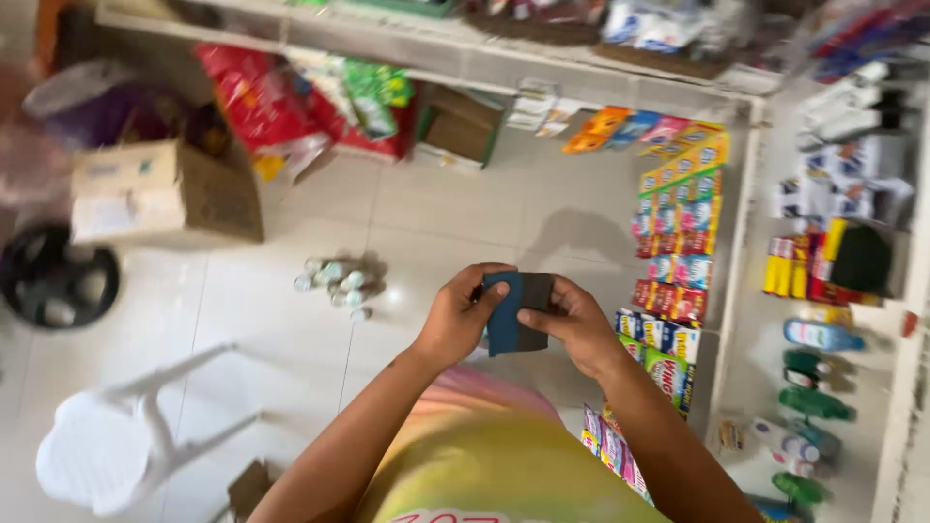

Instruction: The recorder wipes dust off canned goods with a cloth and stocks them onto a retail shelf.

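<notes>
Both hands, the left hand (457,318) and right hand (573,323), grasp a dark blue cloth (515,312) above the tiled floor (455,208), bottles (337,282) lying far left.

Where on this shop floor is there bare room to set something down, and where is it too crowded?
Bare tiles lie between the cardboard box, the cluster of small bottles and the hanging packet strips. More lie between the white plastic chair and the bottles. The right-hand shelf is crowded. Both hands, left and right, hold a dark blue sheet.
</notes>
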